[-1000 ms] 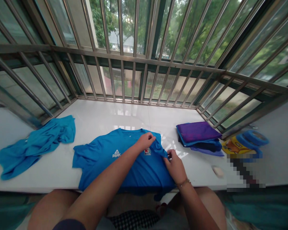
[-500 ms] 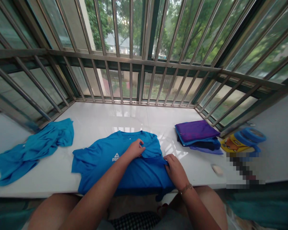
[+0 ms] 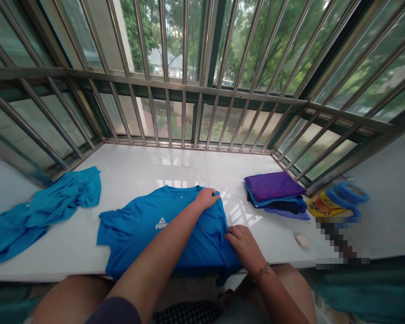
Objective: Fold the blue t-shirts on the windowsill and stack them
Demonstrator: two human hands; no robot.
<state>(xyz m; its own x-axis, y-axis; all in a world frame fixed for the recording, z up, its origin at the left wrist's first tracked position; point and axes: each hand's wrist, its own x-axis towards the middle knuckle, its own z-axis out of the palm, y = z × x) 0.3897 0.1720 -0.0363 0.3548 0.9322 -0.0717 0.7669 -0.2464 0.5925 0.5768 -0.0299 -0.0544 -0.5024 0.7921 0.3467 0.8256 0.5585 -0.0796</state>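
Observation:
A blue T-shirt (image 3: 138, 234) with a white chest logo lies front up, its neckline toward the window and its lower part hanging over the near edge. My left hand (image 3: 207, 198) reaches across it to the shoulder on the right side, fingers closed on the fabric there. At the shirt's right edge, lower down, my right hand (image 3: 241, 238) pinches the cloth between thumb and fingers. The sleeve on the right lies in against the body of the shirt, while the left sleeve (image 3: 105, 227) spreads outward.
A crumpled teal-blue garment (image 3: 59, 202) lies at the left. To the right sit a stack of folded clothes (image 3: 273, 185) with purple on top, a yellow and blue container (image 3: 330, 202) and a small pale object (image 3: 302, 241). Metal window bars (image 3: 195, 90) enclose the white ledge (image 3: 148, 162).
My left hand has moved right and away from me, from the upper chest to the shirt's shoulder. The bunched fabric on the right now lies flatter. My right hand stays at the edge.

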